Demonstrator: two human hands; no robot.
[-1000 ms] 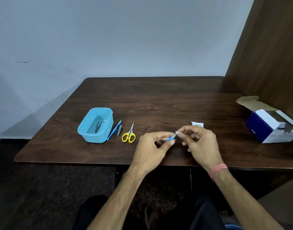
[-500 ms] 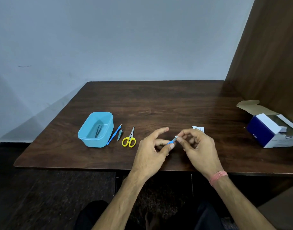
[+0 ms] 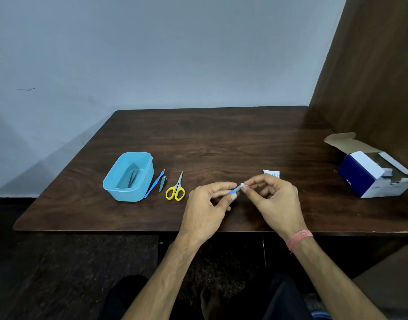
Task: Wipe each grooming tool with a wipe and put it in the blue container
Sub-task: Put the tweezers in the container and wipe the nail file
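My left hand [image 3: 207,207] pinches a small blue-handled tool [image 3: 234,191] above the table's front middle. My right hand [image 3: 273,199] pinches a small white wipe [image 3: 244,185] around the tool's metal tip. The blue container [image 3: 129,175] stands at the left with a dark tweezer-like tool [image 3: 132,179] lying inside. Beside it, from left to right, lie a long blue-handled tool [image 3: 155,183], a small nail clipper [image 3: 162,184] and yellow-handled scissors [image 3: 176,189].
A torn white wipe wrapper [image 3: 271,173] lies just behind my right hand. An open blue and white cardboard box [image 3: 371,174] sits at the right, against a brown wooden panel [image 3: 371,77]. The dark wooden table [image 3: 210,139] ends close in front of me.
The left forefinger, raised half a second ago, has come back down beside the tool. Both hands stay together in the same spot while the right fingers work the wipe on the tip.
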